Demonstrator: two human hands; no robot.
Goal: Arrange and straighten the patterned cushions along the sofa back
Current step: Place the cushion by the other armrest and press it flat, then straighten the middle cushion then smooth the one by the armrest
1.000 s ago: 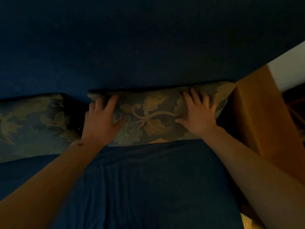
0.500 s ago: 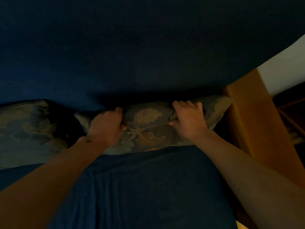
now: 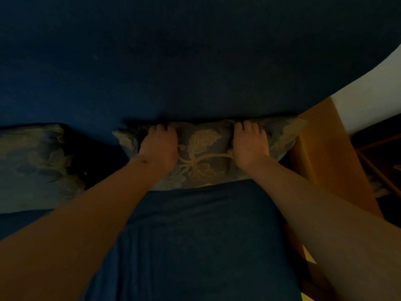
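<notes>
Head view: both hands (image 3: 158, 146) (image 3: 250, 146) clenched on leaf-patterned cushion (image 3: 204, 155).

My fingertips (image 3: 161, 127) hide behind the leaf-patterned grey-gold fabric cushion (image 3: 204, 153), and the left edge cuts the second patterned cushion (image 3: 28, 161).

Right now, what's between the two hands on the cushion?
In the head view, only the cushion itself: its leaf pattern shows between the left hand and right hand, which grip its top edge.
</notes>
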